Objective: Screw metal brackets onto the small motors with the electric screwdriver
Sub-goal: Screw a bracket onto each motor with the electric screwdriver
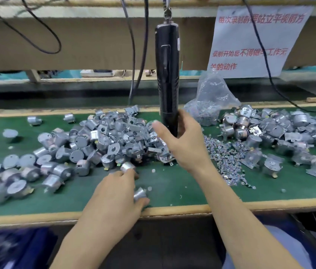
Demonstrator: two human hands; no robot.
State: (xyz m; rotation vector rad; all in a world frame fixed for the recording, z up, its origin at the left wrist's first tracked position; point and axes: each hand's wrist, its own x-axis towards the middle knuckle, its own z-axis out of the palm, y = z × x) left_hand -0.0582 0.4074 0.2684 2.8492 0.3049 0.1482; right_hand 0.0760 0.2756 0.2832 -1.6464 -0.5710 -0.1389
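The motors (102, 140) are silver-grey, the mat (172, 183) green, the screwdriver (167, 74) black, the sign (260, 35) white with red lettering.

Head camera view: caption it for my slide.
Right hand around the hanging electric screwdriver, left hand holding a small motor on a bench heaped with motors.

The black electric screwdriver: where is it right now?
Head view, centre: the black electric screwdriver hangs upright above the green bench, its lower end gripped by the right hand.
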